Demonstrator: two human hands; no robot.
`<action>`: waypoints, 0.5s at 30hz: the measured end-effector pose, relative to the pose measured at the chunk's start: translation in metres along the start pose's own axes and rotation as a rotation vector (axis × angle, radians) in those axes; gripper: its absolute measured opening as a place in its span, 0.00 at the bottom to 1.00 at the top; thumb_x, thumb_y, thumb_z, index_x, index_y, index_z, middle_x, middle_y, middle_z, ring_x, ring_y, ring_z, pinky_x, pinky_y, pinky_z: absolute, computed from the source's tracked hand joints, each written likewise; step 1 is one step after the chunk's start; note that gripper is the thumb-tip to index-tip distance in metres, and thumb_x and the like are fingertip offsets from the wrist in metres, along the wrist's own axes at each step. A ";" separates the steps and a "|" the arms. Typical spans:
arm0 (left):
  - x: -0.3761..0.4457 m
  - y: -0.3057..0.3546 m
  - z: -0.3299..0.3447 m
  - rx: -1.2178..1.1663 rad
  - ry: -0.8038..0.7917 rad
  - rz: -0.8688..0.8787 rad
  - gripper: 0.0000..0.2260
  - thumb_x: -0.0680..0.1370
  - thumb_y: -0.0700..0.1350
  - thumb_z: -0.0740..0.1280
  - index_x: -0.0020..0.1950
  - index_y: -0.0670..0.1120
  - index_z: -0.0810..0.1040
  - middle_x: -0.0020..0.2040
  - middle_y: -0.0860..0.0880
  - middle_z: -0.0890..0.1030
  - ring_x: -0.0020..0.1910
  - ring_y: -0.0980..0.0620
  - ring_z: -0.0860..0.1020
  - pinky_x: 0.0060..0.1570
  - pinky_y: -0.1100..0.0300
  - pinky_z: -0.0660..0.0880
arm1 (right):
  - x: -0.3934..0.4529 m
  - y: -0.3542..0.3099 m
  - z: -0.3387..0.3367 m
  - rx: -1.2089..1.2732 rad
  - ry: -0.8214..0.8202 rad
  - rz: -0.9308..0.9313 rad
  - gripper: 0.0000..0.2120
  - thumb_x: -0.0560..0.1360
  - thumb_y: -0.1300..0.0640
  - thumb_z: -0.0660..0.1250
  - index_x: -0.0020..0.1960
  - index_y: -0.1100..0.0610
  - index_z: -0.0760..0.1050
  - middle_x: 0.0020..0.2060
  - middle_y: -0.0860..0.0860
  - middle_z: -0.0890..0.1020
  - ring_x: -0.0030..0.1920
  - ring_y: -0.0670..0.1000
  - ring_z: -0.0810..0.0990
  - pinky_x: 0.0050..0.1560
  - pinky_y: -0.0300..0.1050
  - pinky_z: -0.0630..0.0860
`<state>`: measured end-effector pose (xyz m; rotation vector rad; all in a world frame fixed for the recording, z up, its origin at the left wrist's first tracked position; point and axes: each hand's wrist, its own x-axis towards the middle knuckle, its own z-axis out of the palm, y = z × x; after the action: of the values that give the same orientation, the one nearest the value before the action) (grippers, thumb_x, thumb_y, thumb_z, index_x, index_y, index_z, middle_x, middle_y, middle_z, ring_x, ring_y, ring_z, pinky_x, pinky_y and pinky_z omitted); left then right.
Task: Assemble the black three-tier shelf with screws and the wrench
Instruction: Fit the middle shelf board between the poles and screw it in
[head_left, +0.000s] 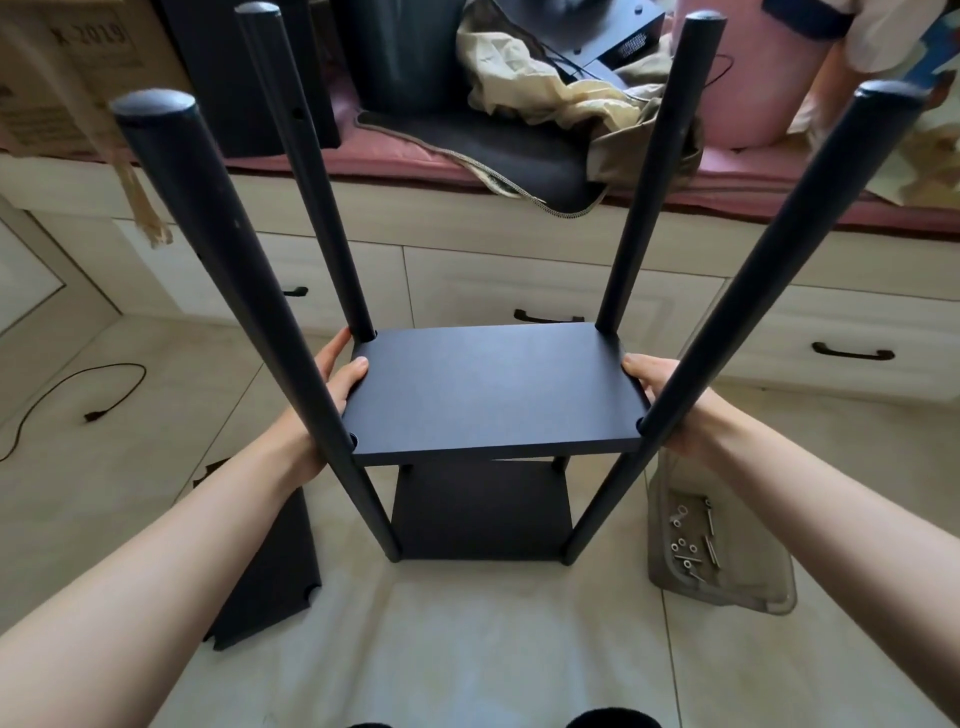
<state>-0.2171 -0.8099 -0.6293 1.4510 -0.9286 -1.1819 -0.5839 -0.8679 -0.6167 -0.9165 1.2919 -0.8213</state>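
At the centre of the view, a black middle shelf board (491, 387) sits between four black round poles (236, 291) that rise from a lower shelf board (480, 512) resting on the pale tiled floor (156, 374). The middle board's near edge is slightly tilted against the lower one. At 9 o'clock of this board, the left hand (332, 387) grips its short edge, thumb on top and fingers curled underneath. At 3 o'clock, the right hand (662, 395) holds the opposite edge the same way, thumb on the top face, partly hidden behind the near right pole.

At 7 o'clock of the frame on the floor lies a third black board (275, 566) with notched corners, partly under the left forearm. At 4 o'clock, a clear plastic bag (727, 587) holds long screws (709, 519) and small washers (680, 545). No wrench can be made out.

At 12 o'clock, a pale cabinet bench with dark drawer handles (548, 317) carries a pink cushion pad (415, 166), crumpled beige cloth (545, 88) and a cardboard box (67, 67). At 9 o'clock a black cable (98, 387) trails across the floor.
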 end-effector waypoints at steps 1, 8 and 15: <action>0.001 -0.001 0.000 0.008 -0.004 0.001 0.23 0.84 0.49 0.63 0.77 0.62 0.63 0.61 0.58 0.79 0.49 0.60 0.84 0.37 0.65 0.79 | 0.000 0.000 0.000 0.000 -0.006 0.001 0.14 0.81 0.48 0.63 0.54 0.58 0.80 0.43 0.53 0.87 0.40 0.53 0.86 0.33 0.46 0.80; 0.003 -0.005 -0.001 0.016 -0.014 -0.010 0.23 0.83 0.50 0.64 0.77 0.64 0.62 0.62 0.58 0.77 0.49 0.59 0.84 0.36 0.64 0.80 | 0.003 -0.008 -0.009 -0.085 -0.049 0.080 0.13 0.81 0.52 0.64 0.47 0.61 0.80 0.34 0.52 0.86 0.33 0.51 0.85 0.27 0.42 0.78; 0.005 -0.003 0.003 0.007 0.025 -0.025 0.23 0.85 0.48 0.61 0.78 0.62 0.62 0.60 0.58 0.78 0.46 0.58 0.85 0.35 0.65 0.79 | 0.007 -0.002 -0.012 -0.035 -0.122 0.079 0.19 0.81 0.50 0.63 0.39 0.55 0.87 0.38 0.52 0.87 0.37 0.51 0.87 0.30 0.42 0.80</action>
<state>-0.2194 -0.8145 -0.6329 1.4835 -0.9005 -1.1775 -0.5947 -0.8768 -0.6182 -0.9232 1.2314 -0.6736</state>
